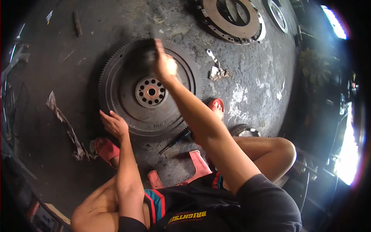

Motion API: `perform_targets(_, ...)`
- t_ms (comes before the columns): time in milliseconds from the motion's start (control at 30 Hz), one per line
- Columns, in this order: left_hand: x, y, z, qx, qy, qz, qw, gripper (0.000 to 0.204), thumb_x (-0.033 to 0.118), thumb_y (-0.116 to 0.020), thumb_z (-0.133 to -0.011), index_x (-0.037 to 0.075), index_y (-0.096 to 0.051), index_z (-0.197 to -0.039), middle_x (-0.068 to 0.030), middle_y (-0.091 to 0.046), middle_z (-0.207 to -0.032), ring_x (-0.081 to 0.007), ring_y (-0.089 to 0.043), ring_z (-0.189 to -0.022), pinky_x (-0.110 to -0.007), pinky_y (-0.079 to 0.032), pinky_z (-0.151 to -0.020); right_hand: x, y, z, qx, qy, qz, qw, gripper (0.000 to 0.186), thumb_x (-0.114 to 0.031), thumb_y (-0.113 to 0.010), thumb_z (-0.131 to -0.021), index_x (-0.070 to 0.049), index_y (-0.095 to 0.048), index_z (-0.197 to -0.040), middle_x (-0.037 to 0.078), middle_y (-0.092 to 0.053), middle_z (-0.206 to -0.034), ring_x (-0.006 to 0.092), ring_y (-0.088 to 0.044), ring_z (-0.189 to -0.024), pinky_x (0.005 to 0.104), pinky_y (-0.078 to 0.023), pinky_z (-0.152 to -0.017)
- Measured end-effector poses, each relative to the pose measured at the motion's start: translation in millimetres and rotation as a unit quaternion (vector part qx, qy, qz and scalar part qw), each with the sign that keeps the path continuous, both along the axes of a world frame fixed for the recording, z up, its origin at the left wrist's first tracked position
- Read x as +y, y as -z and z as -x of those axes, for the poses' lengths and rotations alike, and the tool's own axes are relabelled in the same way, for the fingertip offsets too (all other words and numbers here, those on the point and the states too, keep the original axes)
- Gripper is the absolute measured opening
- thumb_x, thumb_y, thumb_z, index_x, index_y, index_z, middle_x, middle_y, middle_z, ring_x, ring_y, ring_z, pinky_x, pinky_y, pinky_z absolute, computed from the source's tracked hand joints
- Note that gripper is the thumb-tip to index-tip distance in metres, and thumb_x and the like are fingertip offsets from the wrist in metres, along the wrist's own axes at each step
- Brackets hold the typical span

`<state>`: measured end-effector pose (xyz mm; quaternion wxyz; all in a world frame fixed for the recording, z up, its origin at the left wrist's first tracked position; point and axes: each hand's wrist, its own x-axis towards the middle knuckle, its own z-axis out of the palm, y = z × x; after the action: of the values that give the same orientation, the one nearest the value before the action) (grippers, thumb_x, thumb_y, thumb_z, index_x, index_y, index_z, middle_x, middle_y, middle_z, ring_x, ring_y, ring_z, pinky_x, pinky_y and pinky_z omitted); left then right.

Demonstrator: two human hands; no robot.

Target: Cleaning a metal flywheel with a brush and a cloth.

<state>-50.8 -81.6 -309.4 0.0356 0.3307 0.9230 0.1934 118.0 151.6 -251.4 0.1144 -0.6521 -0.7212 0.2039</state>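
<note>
A large dark flywheel (129,112) with a toothed outer rim lies flat on the floor in front of me. At its middle is a hub (146,101) with a ring of bolt holes and a copper-coloured centre. My left hand (115,123) is at the flywheel's near left edge, its fingers apart and nothing in them. Over the far right part of the flywheel, my right hand (166,66) is raised and blurred by motion. It looks closed around something dark, too smeared to name.
A screwdriver-like tool (176,141) lies by the near rim. At the far right are a clutch pressure plate (232,23), a wrench (211,56) and a crumpled wrapper (219,73). A dirty rag strip (67,123) lies left. Below is a red stool (199,164).
</note>
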Motion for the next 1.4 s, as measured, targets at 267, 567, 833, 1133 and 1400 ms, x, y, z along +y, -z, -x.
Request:
perform_targets(267, -7, -2, 17, 0.027, 0.000, -0.028, 0.999, 0.054, 0.029, -0.047, -0.099, -0.006, -0.038, -0.139, -0.0286, -0.053, -0.130, -0.0433, -0.051, -0.119, -0.049, -0.042, -0.099, 0, -14, -45, -0.052, -0.004, -0.017, 0.999, 0.055, -0.020, -0.048, -0.093, -0.035, -0.037, -0.145, 0.028, -0.067, -0.087, 0.0472, -0.066, -0.079, 0.0550, -0.054, -0.072)
perform_targets(567, -1, 12, 15, 0.003, -0.030, -0.057, 0.998, 0.057, 0.035, -0.050, -0.096, -0.002, -0.040, -0.139, -0.0261, -0.051, -0.131, -0.0412, -0.049, -0.121, -0.048, -0.040, -0.101, -201, -24, -174, -0.095, 0.022, -0.046, 0.994, 0.057, -0.018, -0.054, -0.094, -0.015, -0.036, -0.148, 0.023, -0.066, -0.112, 0.0398, -0.067, -0.093, 0.0511, -0.050, -0.081)
perform_targets(833, -2, 8, 6, -0.025, -0.038, -0.082, 0.996, 0.050, 0.032, -0.054, -0.094, 0.004, -0.042, -0.134, -0.0200, -0.054, -0.120, -0.0366, -0.053, -0.113, -0.050, -0.044, -0.091, -165, -87, -221, -0.248, -0.006, 0.102, 0.963, 0.060, -0.041, -0.066, -0.088, -0.018, -0.043, -0.138, 0.023, -0.069, -0.083, 0.0445, -0.067, -0.075, 0.0518, -0.052, -0.061)
perform_targets(1133, -24, 1, 63, -0.066, -0.141, -0.239, 0.959, 0.037, 0.017, -0.052, -0.095, -0.005, -0.045, -0.124, -0.0208, -0.051, -0.115, -0.0326, -0.056, -0.103, -0.039, -0.049, -0.087, -97, -89, -263, -0.280, -0.486, 0.147, 0.815, 0.029, -0.038, -0.056, -0.096, -0.012, -0.050, -0.108, 0.011, -0.066, -0.087, 0.0377, -0.066, -0.067, 0.0478, -0.052, -0.054)
perform_targets(1400, -24, 1, 112, -0.123, -0.210, -0.301, 0.922, 0.032, 0.025, -0.048, -0.099, -0.004, -0.055, -0.111, -0.0197, -0.055, -0.111, -0.0317, -0.057, -0.103, -0.041, -0.045, -0.088, -256, -13, -106, -0.262, -0.561, 0.115, 0.777, 0.018, -0.017, -0.048, -0.093, -0.005, -0.048, -0.107, 0.017, -0.065, -0.074, 0.0295, -0.070, -0.063, 0.0389, -0.056, -0.048)
